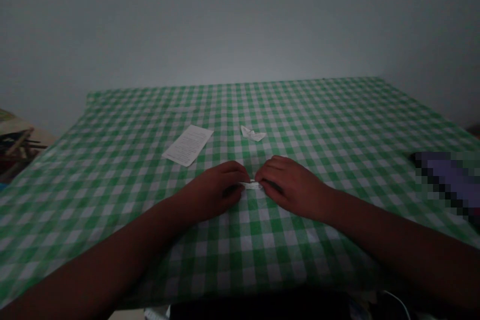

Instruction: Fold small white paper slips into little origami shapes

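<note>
A small folded piece of white paper (252,186) lies low over the checked cloth, pinched at both ends. My left hand (221,187) grips its left end between thumb and fingers. On the other end my right hand (287,182) closes in the same way, and the fingers hide much of the paper. Beyond my hands sits a small folded paper boat (252,134), white with print marks. A flat printed sheet (189,145) lies to its left, beyond my left hand.
A green and white checked tablecloth (318,120) covers the table up to a plain wall (262,20). At the right edge is a dark, pixelated flat object (452,177). Wooden items (20,145) stand off the table at left.
</note>
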Tool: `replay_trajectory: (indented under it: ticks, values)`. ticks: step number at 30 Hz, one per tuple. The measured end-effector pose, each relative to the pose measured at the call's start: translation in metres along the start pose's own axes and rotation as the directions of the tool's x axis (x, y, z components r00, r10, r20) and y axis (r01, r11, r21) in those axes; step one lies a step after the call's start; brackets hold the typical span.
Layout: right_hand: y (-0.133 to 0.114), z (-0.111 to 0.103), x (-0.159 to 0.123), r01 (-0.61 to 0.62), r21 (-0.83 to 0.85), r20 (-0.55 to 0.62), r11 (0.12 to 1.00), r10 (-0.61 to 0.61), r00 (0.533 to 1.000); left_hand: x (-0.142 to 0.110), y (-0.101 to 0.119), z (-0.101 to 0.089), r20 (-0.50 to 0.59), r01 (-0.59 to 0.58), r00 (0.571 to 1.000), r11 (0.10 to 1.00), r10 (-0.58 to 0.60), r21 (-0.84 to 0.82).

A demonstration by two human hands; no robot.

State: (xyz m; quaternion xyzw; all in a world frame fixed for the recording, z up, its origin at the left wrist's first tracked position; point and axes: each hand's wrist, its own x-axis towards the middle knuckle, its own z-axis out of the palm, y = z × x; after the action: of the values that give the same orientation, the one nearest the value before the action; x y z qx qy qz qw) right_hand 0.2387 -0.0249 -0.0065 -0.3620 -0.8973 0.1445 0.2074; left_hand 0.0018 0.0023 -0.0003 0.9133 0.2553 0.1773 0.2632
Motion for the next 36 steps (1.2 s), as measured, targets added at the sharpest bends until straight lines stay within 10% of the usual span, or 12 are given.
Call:
replay_trajectory:
  ticks: [22,36]
  values:
    - [-0.004,0.001,0.001,-0.018,0.033,-0.053,0.999,0.02,0.998,0.001,0.001,0.012,-0.071,-0.089,0.992,0.98,0.103,0.178]
    - [-0.011,-0.004,-0.001,-0.04,-0.314,0.013,0.949,0.047,0.999,0.003,-0.001,0.016,-0.058,-0.087,0.994,0.989,0.094,0.117]
